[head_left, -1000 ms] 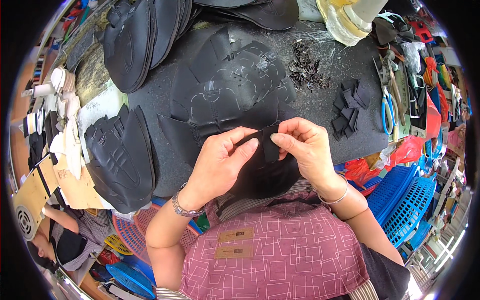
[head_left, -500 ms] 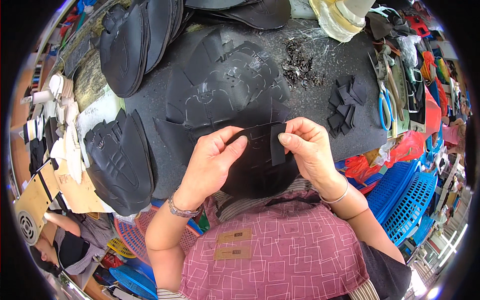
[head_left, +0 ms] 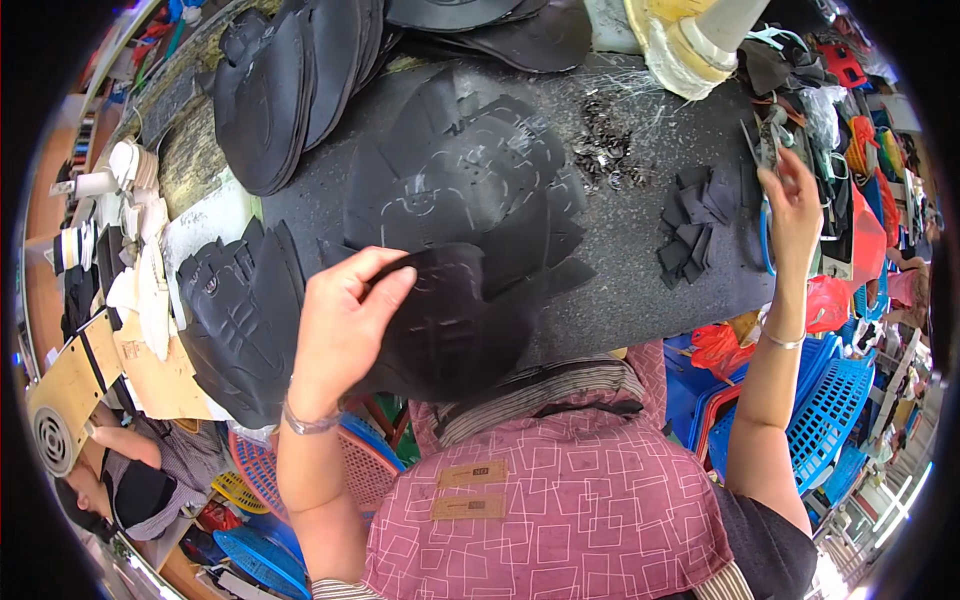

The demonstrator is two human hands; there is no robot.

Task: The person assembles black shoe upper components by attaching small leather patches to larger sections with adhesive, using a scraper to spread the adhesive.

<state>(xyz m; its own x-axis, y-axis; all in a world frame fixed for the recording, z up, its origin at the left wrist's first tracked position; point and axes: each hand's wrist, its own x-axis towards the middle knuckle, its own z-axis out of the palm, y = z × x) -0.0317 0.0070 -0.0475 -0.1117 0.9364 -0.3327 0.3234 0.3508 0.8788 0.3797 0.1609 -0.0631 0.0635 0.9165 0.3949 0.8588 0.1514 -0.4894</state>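
My left hand [head_left: 345, 315] pinches the top edge of a black curved sheet piece [head_left: 450, 330] with stitch-like marks, held over the table's near edge. My right hand [head_left: 795, 205] is stretched to the far right, fingers bent and thumb apart from them. It hovers over the blue-handled scissors [head_left: 766, 235] and partly covers them; nothing shows clearly between its fingers. Behind the held piece lies a heap of similar black pieces [head_left: 450, 175] with pale dashed marks. Small black rectangular patches [head_left: 695, 225] lie between that heap and the scissors.
Stacks of black pieces [head_left: 260, 110] fill the far left, with another stack [head_left: 240, 320] nearer. Dark scraps [head_left: 605, 140] lie near a white post with a wrapped yellow base [head_left: 690, 50]. Blue baskets [head_left: 830, 410] stand low at the right. Another person [head_left: 150, 490] is at the lower left.
My right hand has let go of the piece and the small black strip and moved right to the scissors. My left hand has drawn the piece left and slightly lower.
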